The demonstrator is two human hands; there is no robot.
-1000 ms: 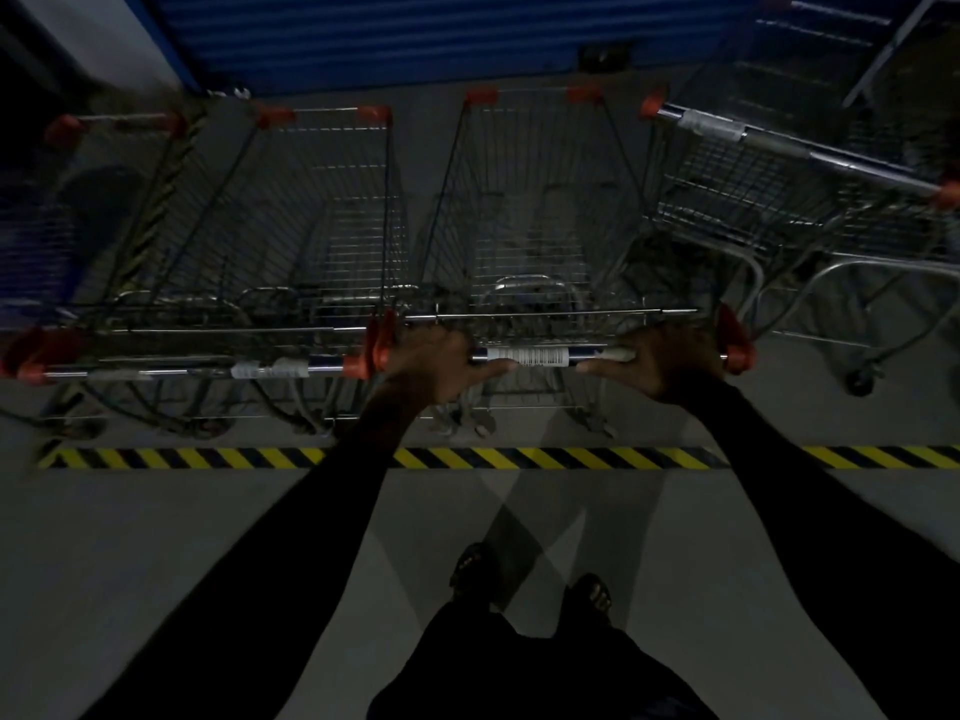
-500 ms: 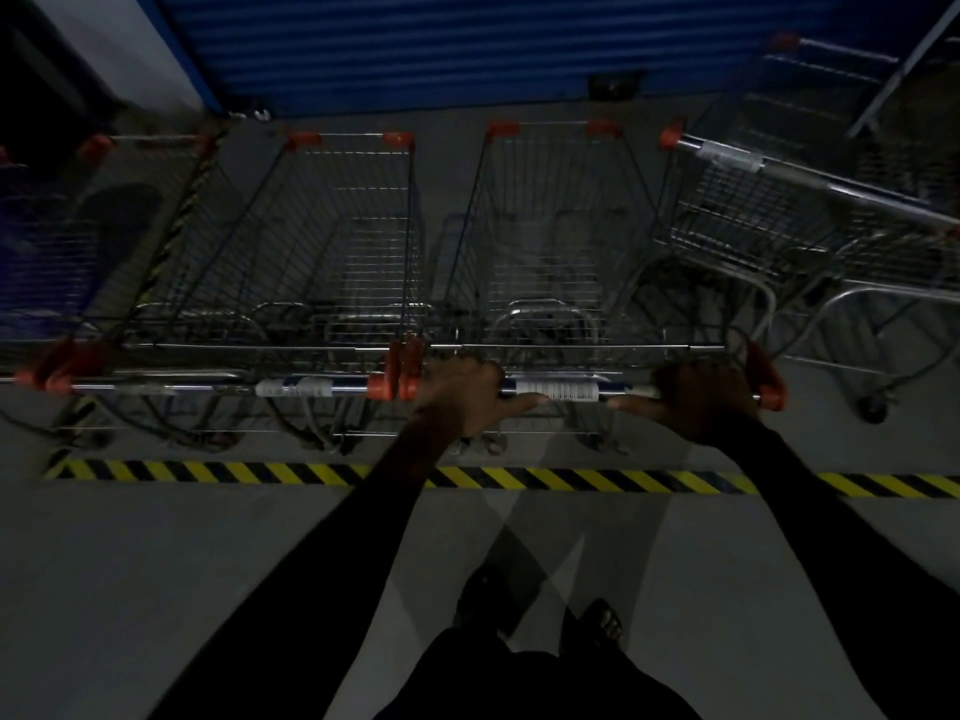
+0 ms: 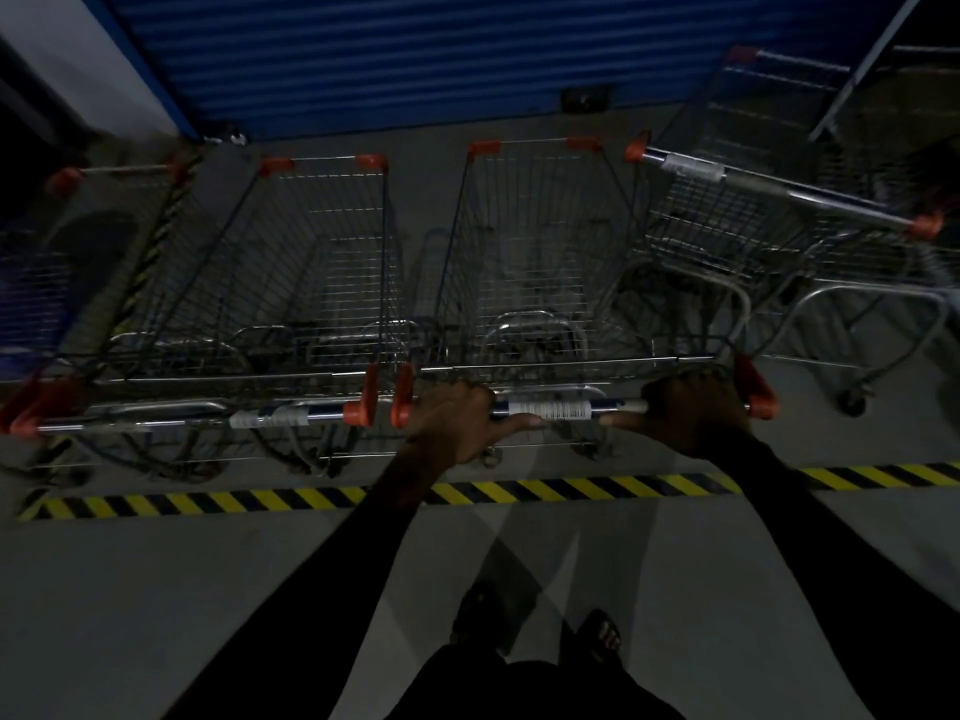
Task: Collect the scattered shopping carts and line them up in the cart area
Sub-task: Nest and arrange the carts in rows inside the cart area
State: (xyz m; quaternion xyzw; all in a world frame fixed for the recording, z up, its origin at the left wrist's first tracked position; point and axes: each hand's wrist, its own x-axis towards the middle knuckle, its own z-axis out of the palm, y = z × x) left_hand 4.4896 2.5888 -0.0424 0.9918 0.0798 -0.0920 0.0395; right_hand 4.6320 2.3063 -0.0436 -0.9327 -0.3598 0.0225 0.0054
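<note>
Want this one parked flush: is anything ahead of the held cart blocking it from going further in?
Nothing visible. Both hands, left and right, grip the wire shopping cart's blue handle; bare floor lies ahead up to the blue shutter.

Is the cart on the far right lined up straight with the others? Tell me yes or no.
No: the far-right cart sits skewed, its handle bar running diagonally, while the held cart stands parallel to its left neighbour.

Four carts (image 3: 540, 262), two hands (image 3: 457, 426)
</note>
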